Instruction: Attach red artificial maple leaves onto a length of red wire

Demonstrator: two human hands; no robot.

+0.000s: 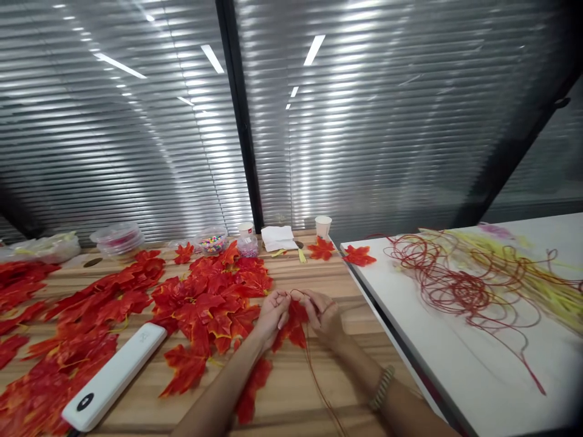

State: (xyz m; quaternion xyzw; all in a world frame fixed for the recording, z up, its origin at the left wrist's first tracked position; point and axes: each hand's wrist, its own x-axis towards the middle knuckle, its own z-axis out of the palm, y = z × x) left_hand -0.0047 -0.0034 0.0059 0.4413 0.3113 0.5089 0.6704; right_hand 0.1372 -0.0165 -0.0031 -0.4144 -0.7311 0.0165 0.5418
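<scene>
My left hand [274, 314] and my right hand [325, 317] are close together over the wooden table, fingers pinched. Between their fingertips a thin reddish cord [310, 358] bends into a small loop, and its length trails down to the table's front edge. Just under the hands lies a red maple leaf [296, 332], partly covered by them; whether the cord passes through it I cannot tell. Another artificial leaf [253, 391] shows beside my left forearm. A pile of red maple leaves [209, 300] spreads left of my left hand.
A white power bank [116, 373] lies at front left among more leaves. Along the back stand a tub of colourful beads [213, 241], a paper cup [323, 226] and white paper [277, 237]. On the white table at right sits a tangle of red cord [464, 291] beside yellow strands [537, 279].
</scene>
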